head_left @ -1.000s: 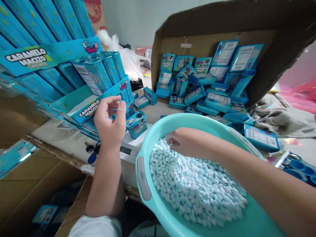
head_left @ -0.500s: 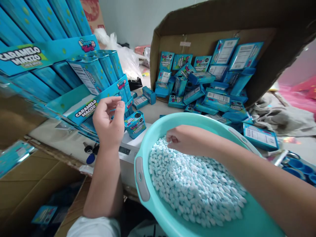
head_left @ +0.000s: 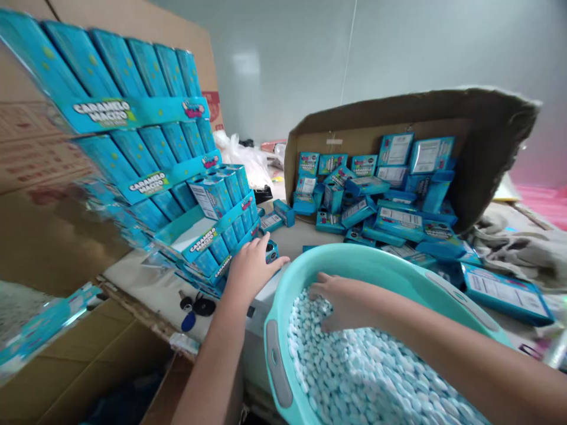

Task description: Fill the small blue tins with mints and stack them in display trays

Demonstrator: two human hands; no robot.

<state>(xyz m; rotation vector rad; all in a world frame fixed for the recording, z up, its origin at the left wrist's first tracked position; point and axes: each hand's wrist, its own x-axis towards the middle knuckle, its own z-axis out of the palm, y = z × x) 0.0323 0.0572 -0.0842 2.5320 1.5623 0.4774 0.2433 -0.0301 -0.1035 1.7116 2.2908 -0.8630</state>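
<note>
A teal plastic basin (head_left: 359, 258) in front of me holds a heap of small pale blue and white candies (head_left: 354, 378). My right hand (head_left: 343, 302) rests on the heap near the basin's far side, fingers spread and tips pressed into the candies. My left hand (head_left: 251, 268) reaches over a small blue candy box (head_left: 271, 251) that stands on a white scale (head_left: 259, 313) left of the basin. Thumb and fingers close around the box, and most of it is hidden under the hand.
Blue "Caramelo Macizo" display trays (head_left: 195, 236) full of upright boxes are stacked at the left. A tipped brown carton (head_left: 487, 147) at the back spills many blue boxes (head_left: 376, 200). Keys (head_left: 192, 307) lie by the scale. Crumpled cloth (head_left: 514, 248) lies at the right.
The camera tilted up. My left hand dropped from a raised pinch onto the small box on the scale. My right hand went from a pinch above the candies to lying spread on them.
</note>
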